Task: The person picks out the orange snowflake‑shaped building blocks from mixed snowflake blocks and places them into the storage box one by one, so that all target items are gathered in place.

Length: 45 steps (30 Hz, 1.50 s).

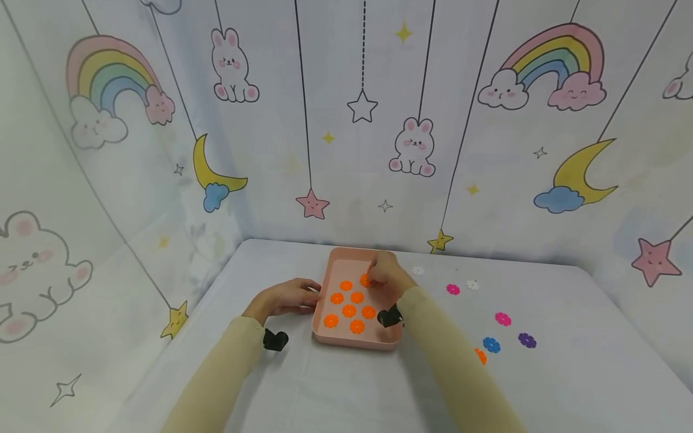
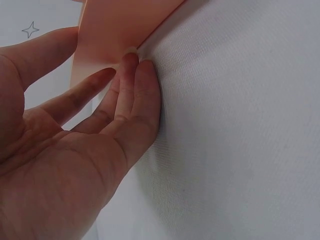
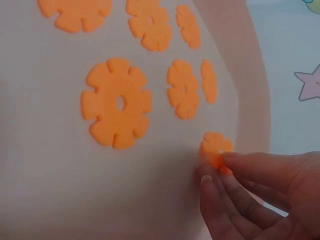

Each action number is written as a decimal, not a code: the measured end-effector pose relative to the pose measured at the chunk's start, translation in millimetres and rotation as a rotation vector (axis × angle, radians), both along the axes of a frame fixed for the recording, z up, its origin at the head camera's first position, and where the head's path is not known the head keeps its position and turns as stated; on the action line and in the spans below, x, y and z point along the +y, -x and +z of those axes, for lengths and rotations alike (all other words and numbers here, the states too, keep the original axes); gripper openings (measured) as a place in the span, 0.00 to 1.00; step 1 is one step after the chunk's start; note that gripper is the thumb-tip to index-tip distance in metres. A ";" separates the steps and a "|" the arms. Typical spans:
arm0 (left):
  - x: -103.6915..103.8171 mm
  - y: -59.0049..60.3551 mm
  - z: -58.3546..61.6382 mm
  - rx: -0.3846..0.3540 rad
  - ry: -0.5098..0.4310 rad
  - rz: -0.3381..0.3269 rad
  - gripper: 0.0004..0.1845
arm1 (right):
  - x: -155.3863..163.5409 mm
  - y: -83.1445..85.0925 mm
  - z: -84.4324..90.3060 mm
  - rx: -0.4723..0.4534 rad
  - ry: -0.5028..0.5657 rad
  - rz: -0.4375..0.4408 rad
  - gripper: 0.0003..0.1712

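A shallow pink tray (image 1: 354,345) lies on the white table with several flat orange notched discs (image 1: 349,311) inside, each with a small centre hole. My right hand (image 1: 387,270) reaches over the far right part of the tray. Between its thumb and fingers it pinches an orange disc (image 3: 214,142), low over the tray floor. My left hand (image 1: 292,294) is at the tray's left side. In the left wrist view, its loosely bent fingers (image 2: 146,85) touch the tray's outer wall (image 2: 120,30), the thumb spread apart from the others.
Right of the tray, loose discs lie on the table: pink (image 1: 503,319), blue (image 1: 491,344), purple (image 1: 527,340) and white (image 1: 473,285). Another orange disc (image 1: 480,356) is partly hidden by the right sleeve. A printed cloth (image 1: 346,156) hangs behind the table.
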<state>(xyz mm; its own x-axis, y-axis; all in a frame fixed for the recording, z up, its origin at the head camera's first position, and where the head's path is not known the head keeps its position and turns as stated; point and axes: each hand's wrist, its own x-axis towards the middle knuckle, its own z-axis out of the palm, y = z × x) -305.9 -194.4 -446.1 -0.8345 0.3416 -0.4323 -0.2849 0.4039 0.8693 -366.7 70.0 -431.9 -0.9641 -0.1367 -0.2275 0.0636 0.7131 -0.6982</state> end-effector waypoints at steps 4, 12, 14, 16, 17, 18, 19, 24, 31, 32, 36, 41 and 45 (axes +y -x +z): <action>3.0 -1.2 0.8 -0.004 0.003 0.002 0.27 | 2.4 -0.5 -2.9 0.084 -0.098 0.025 0.02; 8.3 -3.3 2.5 -0.011 -0.012 -0.013 0.26 | 5.8 -4.8 -1.9 0.193 -0.231 0.056 0.05; 8.2 -2.9 2.5 -0.007 -0.008 -0.015 0.27 | 6.1 -6.0 -0.3 0.184 -0.234 0.062 0.05; 7.5 -2.8 3.0 -0.003 -0.005 -0.014 0.27 | 6.9 -8.8 4.9 0.158 -0.210 0.077 0.06; 7.1 -2.7 3.2 -0.001 -0.005 -0.016 0.27 | 7.5 -10.1 8.8 0.151 -0.208 0.090 0.07; 6.6 -2.7 3.5 0.002 -0.010 -0.023 0.27 | 8.6 -11.7 13.6 0.144 -0.198 0.104 0.08; 5.9 -2.7 3.6 0.006 -0.015 -0.030 0.27 | 10.4 -13.3 18.8 0.137 -0.183 0.119 0.10; 4.6 -2.5 5.0 0.002 -0.049 -0.040 0.26 | 28.3 -21.2 42.9 0.189 -0.170 0.193 0.14; 3.4 -3.1 6.9 -0.004 -0.052 -0.032 0.26 | 71.3 -39.0 59.5 0.235 -0.179 0.238 0.15; 2.9 -3.1 6.8 -0.004 -0.051 -0.030 0.26 | 77.9 -42.0 60.7 0.238 -0.175 0.244 0.15; 0.7 -3.7 6.4 0.000 -0.037 -0.025 0.26 | 102.7 -52.9 62.4 0.255 -0.141 0.287 0.15; 0.7 -5.5 7.4 -0.001 -0.027 -0.026 0.26 | 127.1 -62.2 53.9 0.266 -0.119 0.329 0.16; 2.3 -7.2 7.0 0.003 -0.022 -0.032 0.25 | 139.4 -65.7 38.1 0.261 -0.104 0.327 0.17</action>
